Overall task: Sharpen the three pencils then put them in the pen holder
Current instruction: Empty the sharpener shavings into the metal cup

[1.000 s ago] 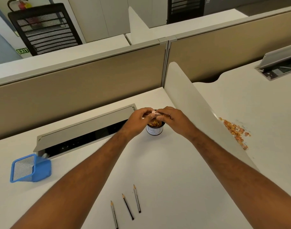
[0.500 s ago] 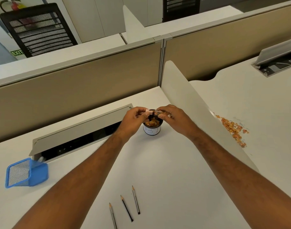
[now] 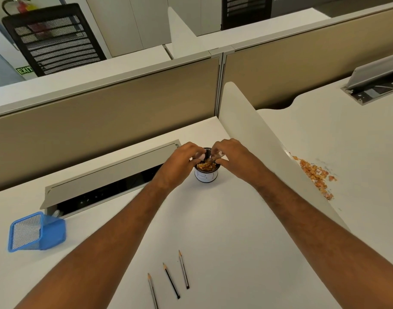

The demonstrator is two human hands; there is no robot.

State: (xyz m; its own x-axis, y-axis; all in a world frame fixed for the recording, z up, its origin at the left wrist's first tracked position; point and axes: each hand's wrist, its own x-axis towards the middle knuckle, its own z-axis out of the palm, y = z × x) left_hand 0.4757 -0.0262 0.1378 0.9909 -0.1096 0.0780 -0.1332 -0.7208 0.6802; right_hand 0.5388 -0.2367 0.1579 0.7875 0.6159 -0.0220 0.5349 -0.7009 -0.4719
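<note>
Views: one, head-worn
Position: above the near edge of the surface [image 3: 224,230], at head height
Facing: forward and steeply down, toward the partition [image 3: 101,121]
Nearness: forearms fill the lower frame; both hands sit mid-frame, at arm's reach
Lens: wide-angle, edges bowed
Overlap: none, single view

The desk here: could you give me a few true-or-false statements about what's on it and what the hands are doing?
1. Three pencils lie on the desk near the person. True.
2. The blue pen holder stands upright with the pencils in it. False: it lies tipped on its side, apart from the pencils.
3. Both hands are over the small cup of shavings. True: left hand and right hand each pinch something small above it.
4. The right hand holds a pencil. False: all three pencils lie untouched.
5. Shavings are scattered on the neighbouring desk. True.
</note>
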